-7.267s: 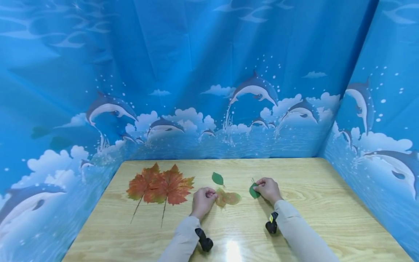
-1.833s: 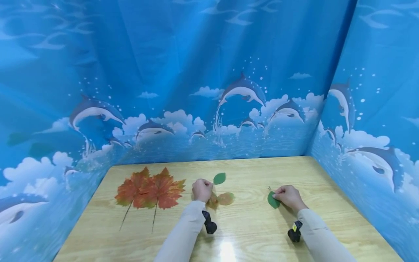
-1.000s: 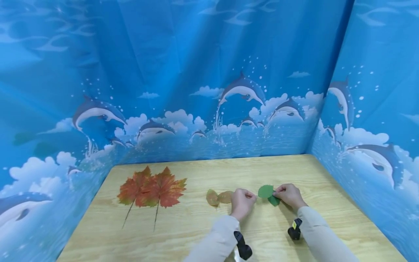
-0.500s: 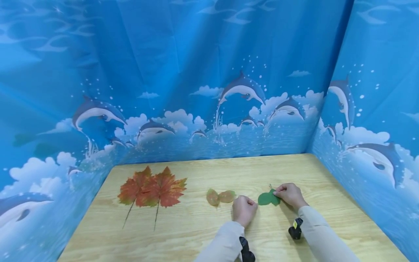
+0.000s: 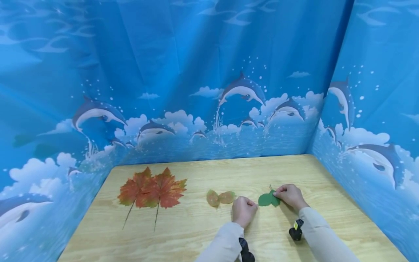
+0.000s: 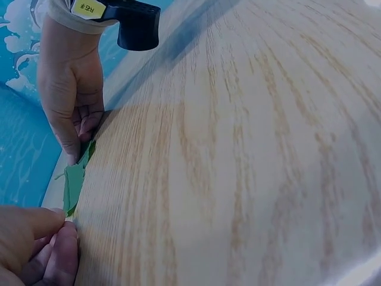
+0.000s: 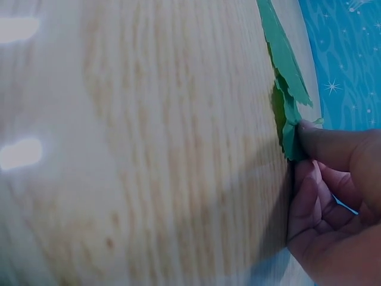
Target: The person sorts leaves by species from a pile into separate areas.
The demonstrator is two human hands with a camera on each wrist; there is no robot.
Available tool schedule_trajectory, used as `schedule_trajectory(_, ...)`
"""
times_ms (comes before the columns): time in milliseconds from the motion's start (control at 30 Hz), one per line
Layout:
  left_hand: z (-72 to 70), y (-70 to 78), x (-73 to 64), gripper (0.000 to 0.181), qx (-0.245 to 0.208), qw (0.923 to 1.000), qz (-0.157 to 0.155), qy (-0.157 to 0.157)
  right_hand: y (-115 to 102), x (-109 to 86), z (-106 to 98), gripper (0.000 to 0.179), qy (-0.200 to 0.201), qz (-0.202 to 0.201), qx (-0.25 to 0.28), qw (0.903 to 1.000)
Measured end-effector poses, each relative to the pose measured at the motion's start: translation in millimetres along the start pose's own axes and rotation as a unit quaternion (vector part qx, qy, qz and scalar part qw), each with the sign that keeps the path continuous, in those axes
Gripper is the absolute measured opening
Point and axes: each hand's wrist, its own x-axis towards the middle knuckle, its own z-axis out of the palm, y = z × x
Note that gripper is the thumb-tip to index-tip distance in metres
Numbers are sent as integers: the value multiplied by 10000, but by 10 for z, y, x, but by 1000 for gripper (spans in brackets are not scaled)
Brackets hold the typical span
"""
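Observation:
Two green leaves lie side by side at the right of the table, overlapping. My left hand [image 5: 244,211] pinches the left green leaf [image 5: 264,199] at its stem end, between thumb and forefinger, as the left wrist view shows close up. The thumb and forefinger of my right hand [image 5: 291,196] grip the edge of the right green leaf [image 5: 276,200], whose stem points to the back. In the right wrist view this held leaf [image 7: 290,140] bends up slightly at the thumb, with the other leaf [image 7: 283,53] overlapping it.
Two yellow-brown leaves [image 5: 212,198] lie as a pair just left of my left hand. Two large red-orange maple leaves [image 5: 168,187] with long dark stems overlap at the table's left. A blue dolphin-print curtain [image 5: 183,91] encloses the wooden table [image 5: 131,247] at the back and sides.
My left hand has brought a green leaf from the back middle rightward and lowered it beside the one in my right hand. Over the last half second both hands have stayed nearly still.

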Motion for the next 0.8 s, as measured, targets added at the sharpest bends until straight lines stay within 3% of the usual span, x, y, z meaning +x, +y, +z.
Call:
schedule_trajectory(433,-14,-27,-4,11,-112,9998,153,-15,59,26,54,20,118,-197,229,9995)
schedule_trajectory(600,-61,-12,-49,5,-241,9981,317,-459,77,-28,25,22,199,-97,294,9993)
schedule_trajectory(800,-307,14,-42,18,-40,9892,957,-1107,124,-51,-66,20,304,-292,190,9989)
